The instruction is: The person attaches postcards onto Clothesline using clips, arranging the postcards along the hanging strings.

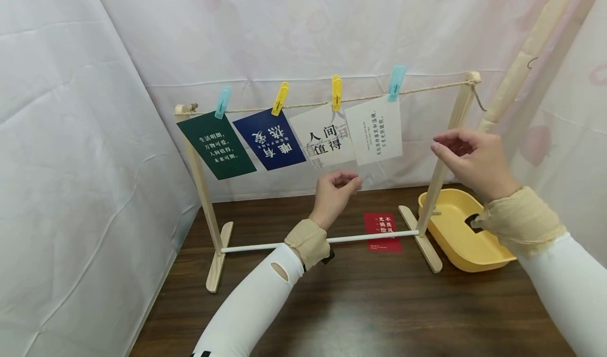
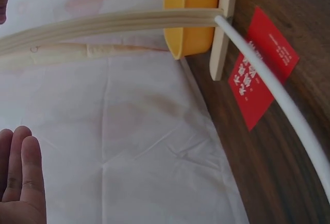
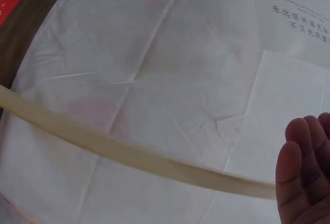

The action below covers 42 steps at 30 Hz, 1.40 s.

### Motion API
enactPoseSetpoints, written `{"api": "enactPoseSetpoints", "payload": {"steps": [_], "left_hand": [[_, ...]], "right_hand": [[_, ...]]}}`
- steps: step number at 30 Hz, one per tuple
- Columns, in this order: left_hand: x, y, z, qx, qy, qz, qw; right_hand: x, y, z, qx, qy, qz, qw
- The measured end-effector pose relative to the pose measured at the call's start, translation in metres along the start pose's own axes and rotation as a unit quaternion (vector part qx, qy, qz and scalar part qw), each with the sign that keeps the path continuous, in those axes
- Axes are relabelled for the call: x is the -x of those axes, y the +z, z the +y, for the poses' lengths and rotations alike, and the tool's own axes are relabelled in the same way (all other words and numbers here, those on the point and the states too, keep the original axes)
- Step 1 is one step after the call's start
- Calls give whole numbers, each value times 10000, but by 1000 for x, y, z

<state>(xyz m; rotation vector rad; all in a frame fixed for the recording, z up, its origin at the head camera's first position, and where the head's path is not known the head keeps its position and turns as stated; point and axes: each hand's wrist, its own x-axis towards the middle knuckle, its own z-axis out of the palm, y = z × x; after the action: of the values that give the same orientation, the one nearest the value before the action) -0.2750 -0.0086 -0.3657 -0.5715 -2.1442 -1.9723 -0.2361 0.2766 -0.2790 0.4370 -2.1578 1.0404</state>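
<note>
Several cards hang from a cord strung across a wooden stand. From left to right they are a green card, a blue card, a pale card with large black characters, and a white card. Light-blue clothespins clip the outer two, yellow clothespins the inner two. The pale card shows a blurred double outline. My left hand is below the pale and white cards, fingers loosely bent, holding nothing. Right of the white card, near the right post, my right hand is raised with nothing in its fingers.
A red card lies on the dark wooden table, partly behind the stand's white crossbar. Behind the right foot sits a yellow basin. White cloth hangs behind the stand.
</note>
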Motion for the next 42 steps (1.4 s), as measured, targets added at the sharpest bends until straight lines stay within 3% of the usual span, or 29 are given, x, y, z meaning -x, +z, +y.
{"api": "enactPoseSetpoints", "payload": {"steps": [5, 14, 19, 23, 25, 29, 32, 42], "left_hand": [[9, 4, -14, -58, -48, -136, 9999], [28, 18, -46, -907, 4, -553, 9943], [37, 26, -59, -1279, 180, -939, 9872], [43, 31, -68, -1775, 313, -1280, 9753], [46, 34, -73, -2124, 424, -1438, 9656], [50, 39, -80, -2917, 799, -1627, 9392], [53, 42, -83, -3516, 1022, -1755, 9139], [64, 54, -95, -4789, 1443, -2500, 8291]], "right_hand": [[14, 0, 15, 68, 157, -83, 9998], [38, -3, 47, 50, 507, -233, 9984], [48, -4, 57, 188, 780, -357, 9961], [56, -5, 68, 353, 923, -452, 9941], [60, -5, 75, 375, 951, -460, 9937], [65, -7, 90, 382, 1028, -474, 9928], [68, -10, 99, 556, 1139, -643, 9898], [73, -9, 123, 1293, 1333, -1394, 9727]]}}
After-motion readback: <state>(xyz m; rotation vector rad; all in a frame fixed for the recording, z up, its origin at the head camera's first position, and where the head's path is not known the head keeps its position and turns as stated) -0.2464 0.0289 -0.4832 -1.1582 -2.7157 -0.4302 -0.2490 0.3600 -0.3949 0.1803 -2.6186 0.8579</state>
